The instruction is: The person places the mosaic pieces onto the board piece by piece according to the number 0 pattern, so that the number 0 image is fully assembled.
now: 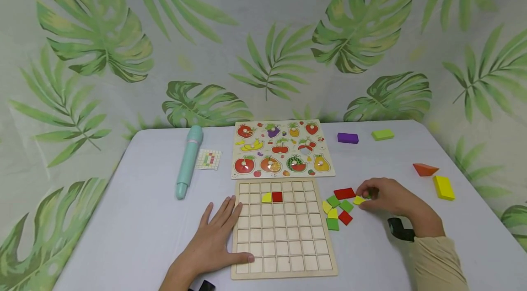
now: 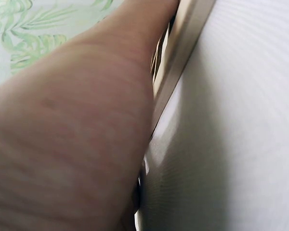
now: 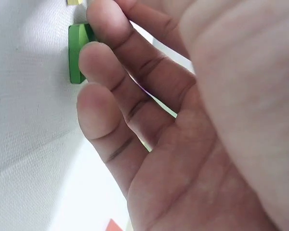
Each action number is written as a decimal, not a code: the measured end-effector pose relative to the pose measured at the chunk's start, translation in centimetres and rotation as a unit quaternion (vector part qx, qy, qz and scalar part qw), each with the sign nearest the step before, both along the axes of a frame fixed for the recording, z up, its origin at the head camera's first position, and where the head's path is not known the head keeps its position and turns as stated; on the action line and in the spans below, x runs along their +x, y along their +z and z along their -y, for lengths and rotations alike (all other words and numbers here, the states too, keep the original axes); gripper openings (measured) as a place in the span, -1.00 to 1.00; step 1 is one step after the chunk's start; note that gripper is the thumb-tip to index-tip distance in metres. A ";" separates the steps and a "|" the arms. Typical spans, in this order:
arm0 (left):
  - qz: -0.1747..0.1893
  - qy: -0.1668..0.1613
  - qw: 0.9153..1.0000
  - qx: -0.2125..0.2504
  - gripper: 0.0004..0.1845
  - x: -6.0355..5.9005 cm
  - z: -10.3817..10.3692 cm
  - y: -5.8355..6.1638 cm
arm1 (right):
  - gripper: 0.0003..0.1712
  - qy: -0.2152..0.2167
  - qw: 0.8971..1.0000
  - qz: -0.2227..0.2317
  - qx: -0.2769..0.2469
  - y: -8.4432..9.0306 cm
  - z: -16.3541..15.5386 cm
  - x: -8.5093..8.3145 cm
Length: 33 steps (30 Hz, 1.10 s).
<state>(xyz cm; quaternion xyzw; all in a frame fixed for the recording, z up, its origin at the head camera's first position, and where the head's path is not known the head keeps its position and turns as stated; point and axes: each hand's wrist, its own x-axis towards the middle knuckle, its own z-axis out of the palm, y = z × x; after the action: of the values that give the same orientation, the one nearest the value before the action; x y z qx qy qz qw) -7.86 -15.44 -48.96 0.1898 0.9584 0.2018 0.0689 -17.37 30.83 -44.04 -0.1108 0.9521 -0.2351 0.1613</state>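
The grid board is made of pale, smooth wood. The small tiles are painted wood, a little shiny. The surface is covered with matt white cloth. The pen looks like smooth plastic.

a white table carries two wooden boards, a teal pen and coloured blocks.

Both hands are showing bare; the right hand is wearing a beige sleeve just behind a black wrist camera mount, while the left hand is carrying another black mount
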 end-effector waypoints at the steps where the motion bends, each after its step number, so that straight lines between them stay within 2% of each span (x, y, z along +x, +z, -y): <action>1: 0.002 0.000 1.000 -0.001 0.36 0.0 0.0 0.0 | -0.63 -0.001 1.000 -0.001 0.001 0.0 0.0 0.0; 13: 0.008 0.000 1.000 -0.010 0.37 0.0 0.1 0.0 | -0.62 0.023 0.999 -0.045 -0.020 0.1 1.0 -0.3; 19: 0.009 0.000 1.000 -0.009 0.37 -0.1 0.0 0.0 | -0.54 0.009 0.998 -0.056 -0.016 -0.5 1.5 -0.4; 25: 0.012 0.001 1.000 -0.007 0.37 -0.1 0.0 -0.1 | -0.62 0.008 0.998 -0.066 -0.007 -0.8 1.9 -0.5; 33: 0.009 0.000 1.000 -0.008 0.38 -0.2 0.0 -0.1 | -0.57 -0.007 0.998 -0.062 0.016 -0.6 1.8 -0.5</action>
<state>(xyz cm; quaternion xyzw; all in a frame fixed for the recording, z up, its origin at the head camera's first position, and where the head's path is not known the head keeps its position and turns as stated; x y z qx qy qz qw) -8.03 -15.45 -49.02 0.1870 0.9594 0.1957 0.0791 -17.90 28.99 -44.66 -0.1163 0.9646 -0.2135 0.1019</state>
